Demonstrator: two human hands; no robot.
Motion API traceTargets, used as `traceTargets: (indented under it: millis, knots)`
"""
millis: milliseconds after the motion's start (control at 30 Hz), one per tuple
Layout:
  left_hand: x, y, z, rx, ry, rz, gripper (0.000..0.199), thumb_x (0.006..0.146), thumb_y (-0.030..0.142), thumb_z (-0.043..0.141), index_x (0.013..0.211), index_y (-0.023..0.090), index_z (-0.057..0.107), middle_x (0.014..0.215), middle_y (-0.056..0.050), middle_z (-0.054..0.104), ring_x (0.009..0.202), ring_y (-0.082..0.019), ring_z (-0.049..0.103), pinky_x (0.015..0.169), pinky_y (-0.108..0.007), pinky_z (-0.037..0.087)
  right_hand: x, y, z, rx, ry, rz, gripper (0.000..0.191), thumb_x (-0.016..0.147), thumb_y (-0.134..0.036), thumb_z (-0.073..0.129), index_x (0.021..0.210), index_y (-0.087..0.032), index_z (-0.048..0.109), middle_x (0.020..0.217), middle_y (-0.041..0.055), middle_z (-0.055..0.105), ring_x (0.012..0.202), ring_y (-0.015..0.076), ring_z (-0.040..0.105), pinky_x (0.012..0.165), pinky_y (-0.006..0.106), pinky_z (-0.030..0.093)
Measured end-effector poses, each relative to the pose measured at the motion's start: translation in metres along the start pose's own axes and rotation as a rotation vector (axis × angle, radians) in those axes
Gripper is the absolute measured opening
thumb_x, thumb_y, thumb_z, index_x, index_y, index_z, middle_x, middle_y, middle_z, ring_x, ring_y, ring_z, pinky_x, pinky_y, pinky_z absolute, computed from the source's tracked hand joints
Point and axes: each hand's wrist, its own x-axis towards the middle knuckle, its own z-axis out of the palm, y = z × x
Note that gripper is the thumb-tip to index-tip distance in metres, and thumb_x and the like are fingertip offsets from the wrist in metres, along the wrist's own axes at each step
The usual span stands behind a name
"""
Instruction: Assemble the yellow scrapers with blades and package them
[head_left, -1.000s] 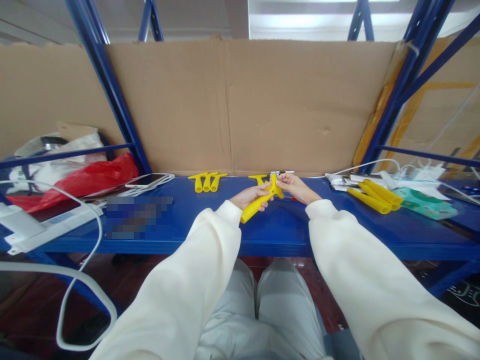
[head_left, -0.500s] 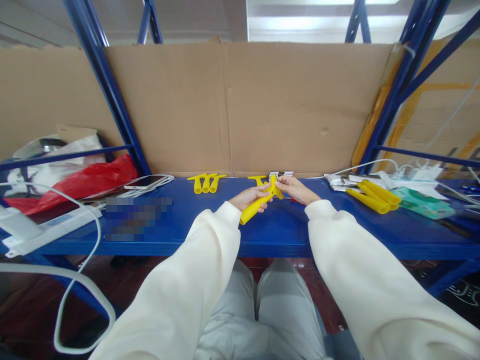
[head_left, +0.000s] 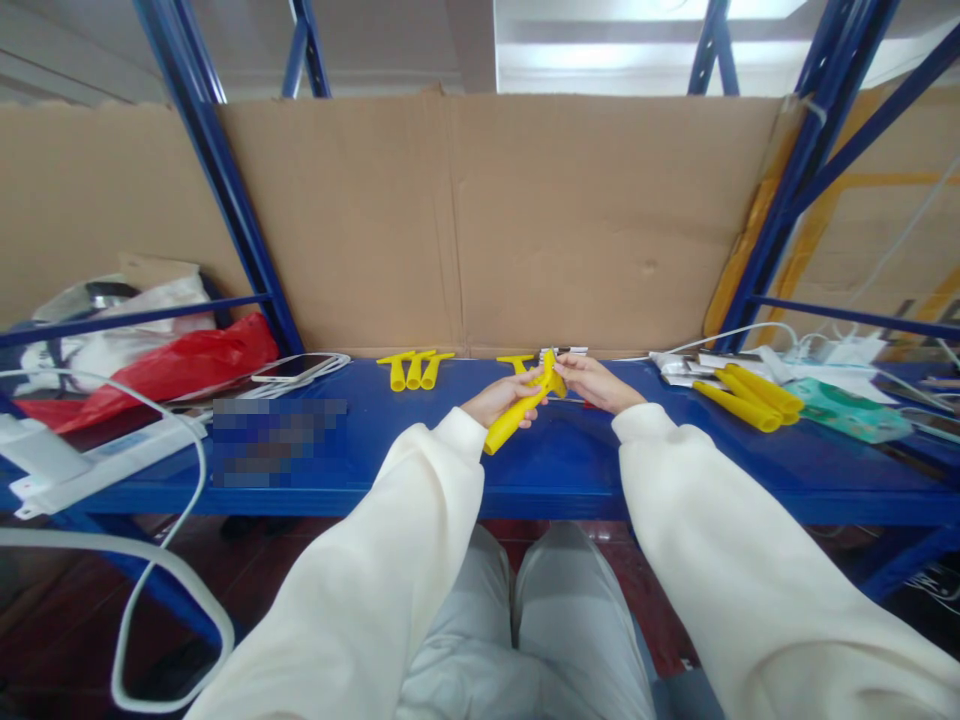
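A yellow T-shaped scraper [head_left: 504,428] is held over the middle of the blue table, its hollow handle slanting down towards me. My left hand [head_left: 501,400] is closed around the handle near the head. My right hand [head_left: 592,382] is pinched at the right side of the scraper's wide head; whether a small piece is also between those fingers I cannot tell. Just behind my left hand lies another yellow scraper [head_left: 516,361]. Small white and black pieces [head_left: 574,351] lie by the cardboard behind my right hand, partly covered by it.
Several yellow scrapers lie in two groups, one left of centre [head_left: 414,372] and one of handles to the right [head_left: 750,398]. A green packet [head_left: 851,408] and white cables are at the right. On the left are a phone [head_left: 289,368], a red bag [head_left: 165,370] and a white power strip [head_left: 112,462]. Cardboard [head_left: 555,220] stands behind.
The view has shifted slightly, so everything sits a little lower. Both hands keep their hold on the scraper, with hardly any movement.
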Motion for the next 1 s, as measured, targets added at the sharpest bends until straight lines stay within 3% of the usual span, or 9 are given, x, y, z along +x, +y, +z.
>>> traceTargets:
  millis: [267,600,867,1000]
  knots:
    - [-0.0007,0.0005,0.004,0.039,0.04,-0.009,0.067,0.094,0.012,0.046,0.154,0.031,0.024,0.076,0.0,0.055,0.044,-0.009,0.051,0.041,-0.018,0.041,0.0001,0.0008,0.0022,-0.012,0.015,0.026,0.04,0.063,-0.053,0.08,0.083,-0.021,0.067,0.091,0.0051,0.073,0.083,0.0186,0.065,0.075,0.031,0.05]
    - [0.0003,-0.0007,0.0031,0.062,0.063,-0.032,0.067,0.092,0.013,0.049,0.153,0.028,0.025,0.074,0.001,0.056,0.043,-0.01,0.052,0.04,-0.019,0.042,0.0029,0.0052,-0.0004,-0.088,0.008,0.033,0.045,0.062,-0.059,0.079,0.078,-0.019,0.065,0.074,0.0009,0.069,0.065,0.0132,0.058,0.064,0.027,0.046]
    - [-0.0014,0.0016,0.0064,0.029,0.089,0.012,0.069,0.093,0.01,0.043,0.154,0.029,0.02,0.075,0.001,0.055,0.043,-0.01,0.051,0.04,-0.019,0.041,0.0016,0.0031,0.0034,-0.15,0.092,0.025,0.05,0.062,-0.064,0.076,0.084,-0.019,0.068,0.087,0.0039,0.072,0.076,0.0156,0.06,0.07,0.028,0.047]
    - [-0.0008,0.0025,0.007,0.02,0.099,0.028,0.068,0.092,0.01,0.042,0.154,0.028,0.021,0.074,0.001,0.055,0.042,-0.01,0.051,0.04,-0.019,0.04,0.0035,0.0007,-0.0018,-0.22,0.122,0.058,0.043,0.069,-0.06,0.073,0.084,-0.019,0.068,0.091,0.0057,0.072,0.082,0.0186,0.062,0.071,0.031,0.049]
